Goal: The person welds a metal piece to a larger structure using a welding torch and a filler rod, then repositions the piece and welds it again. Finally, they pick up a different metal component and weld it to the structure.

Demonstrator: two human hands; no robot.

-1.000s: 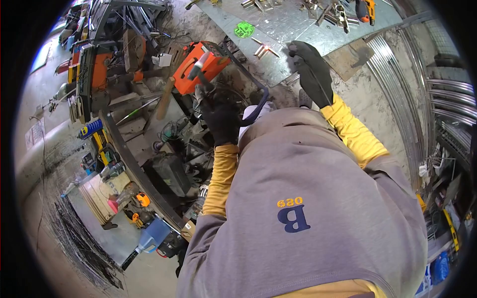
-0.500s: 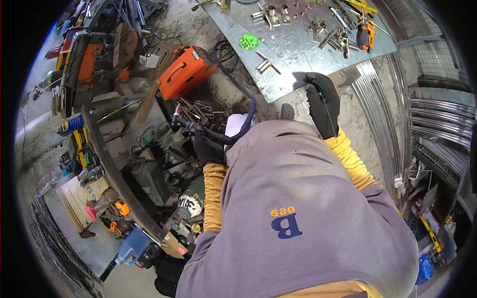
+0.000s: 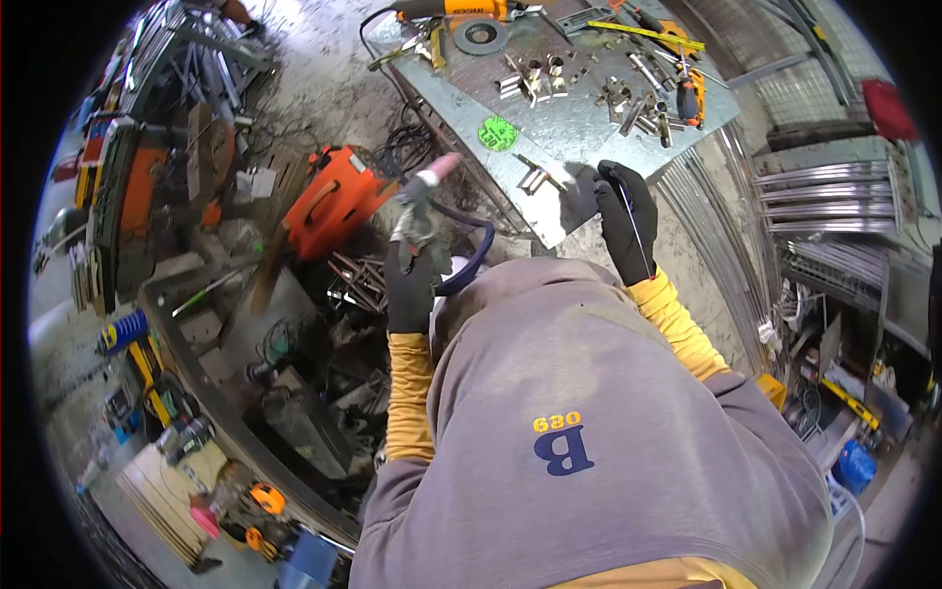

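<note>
My left hand (image 3: 408, 294), in a black glove, is closed around a welding torch (image 3: 416, 224) with a pink nozzle. The torch points up toward the metal table (image 3: 579, 128), left of its near corner, and looks blurred. A dark blue sleeved cable (image 3: 476, 260) loops beside it. In my gloved right hand (image 3: 628, 224), by the table's near edge, is a thin metal rod (image 3: 638, 228); the fingers are curled. Just left of that hand, small metal tube pieces (image 3: 535, 179) lie on the tabletop. A green round sticker (image 3: 497, 133) sits further left.
Farther back on the table are several short tube fittings (image 3: 535, 79), orange-handled pliers (image 3: 691, 98) and an orange angle grinder (image 3: 456, 10). An orange machine case (image 3: 339, 201) stands on the left. Long metal tubes (image 3: 711, 236) lie on the right.
My left hand has risen with the torch, from low beside the body toward the table. The view has shifted, showing more of the table's far side. My right hand still holds the rod.
</note>
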